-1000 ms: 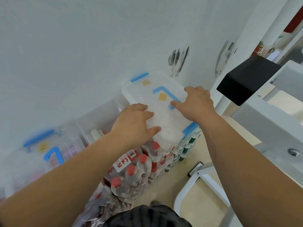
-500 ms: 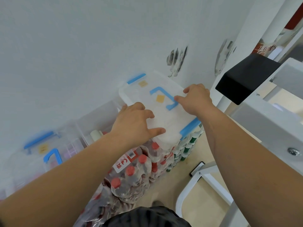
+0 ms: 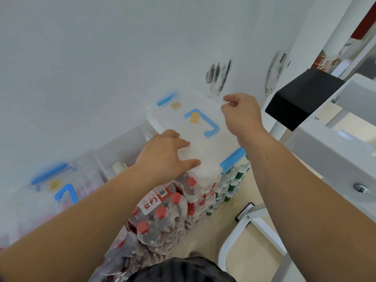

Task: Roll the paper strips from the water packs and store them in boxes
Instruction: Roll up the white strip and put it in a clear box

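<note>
A clear plastic box with a white lid [image 3: 179, 123] and blue latches [image 3: 232, 161] sits on top of shrink-wrapped water packs with red caps [image 3: 162, 218]. My left hand [image 3: 164, 157] lies on the near left part of the lid, fingers spread. My right hand [image 3: 242, 117] is at the lid's far right edge, fingers curled and pinching that edge. A red and white label [image 3: 154, 200] shows on the nearest pack. I see no loose paper strip.
A second clear box with blue latches [image 3: 59, 180] and an open clear box [image 3: 120, 153] stand along the white wall at left. Green-capped bottle packs [image 3: 232, 186] sit beside the red ones. A black block [image 3: 303, 98] and a white metal frame [image 3: 240, 235] are close on the right.
My right hand has moved from the lid's middle right to its far right edge and curled its fingers there. My left hand stays on the lid.
</note>
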The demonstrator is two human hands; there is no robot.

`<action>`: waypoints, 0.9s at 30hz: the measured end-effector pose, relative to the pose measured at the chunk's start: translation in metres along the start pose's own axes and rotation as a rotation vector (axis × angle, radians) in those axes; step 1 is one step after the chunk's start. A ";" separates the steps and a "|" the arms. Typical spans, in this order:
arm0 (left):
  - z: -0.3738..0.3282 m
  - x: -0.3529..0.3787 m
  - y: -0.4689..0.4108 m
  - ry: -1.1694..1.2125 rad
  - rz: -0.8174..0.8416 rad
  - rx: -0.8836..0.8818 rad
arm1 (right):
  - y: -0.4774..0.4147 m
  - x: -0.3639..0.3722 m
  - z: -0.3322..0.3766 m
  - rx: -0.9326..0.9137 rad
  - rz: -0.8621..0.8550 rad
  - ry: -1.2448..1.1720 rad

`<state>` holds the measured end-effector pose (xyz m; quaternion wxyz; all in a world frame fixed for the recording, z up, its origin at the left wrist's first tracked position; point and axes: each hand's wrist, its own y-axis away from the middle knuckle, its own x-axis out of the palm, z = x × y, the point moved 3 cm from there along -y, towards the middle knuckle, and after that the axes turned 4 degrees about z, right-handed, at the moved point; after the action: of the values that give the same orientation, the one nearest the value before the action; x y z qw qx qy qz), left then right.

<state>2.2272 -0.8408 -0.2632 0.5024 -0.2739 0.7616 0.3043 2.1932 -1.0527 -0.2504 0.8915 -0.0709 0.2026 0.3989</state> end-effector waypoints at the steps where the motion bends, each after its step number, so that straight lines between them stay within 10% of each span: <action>1: 0.003 -0.001 0.003 0.040 -0.021 0.008 | 0.003 0.001 0.005 0.004 0.002 -0.075; 7: 0.024 -0.037 0.036 0.537 -0.324 -0.021 | 0.046 0.006 0.066 -0.300 -0.088 -0.179; 15: 0.086 -0.080 0.071 1.383 -0.494 -0.210 | 0.140 0.094 0.094 -1.105 -0.218 0.415; 22: 0.128 -0.053 0.083 1.531 -0.418 -0.397 | 0.167 0.151 0.050 -1.113 0.026 0.611; 27: 0.150 -0.042 0.086 1.468 -0.365 -0.477 | 0.165 0.152 0.032 -0.776 0.319 0.706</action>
<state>2.2696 -0.6683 -0.2542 -0.1587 -0.6255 0.7554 0.1137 2.1725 -0.8288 -0.2792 0.6063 -0.4925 0.3358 0.5263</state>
